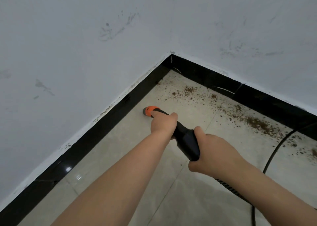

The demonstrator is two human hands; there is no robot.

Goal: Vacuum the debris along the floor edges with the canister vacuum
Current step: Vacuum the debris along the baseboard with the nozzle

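Note:
I hold a black vacuum wand with an orange nozzle tip that points at the tiled floor near the left baseboard. My left hand grips the wand near the tip, index finger stretched toward the orange part. My right hand grips the thicker rear end. Brown debris lies scattered along the right baseboard and toward the corner. The canister itself is out of sight.
Black baseboards run along two white scuffed walls and meet in a corner. A black cord curves over the pale tiles at right. A ribbed hose trails from under my right wrist.

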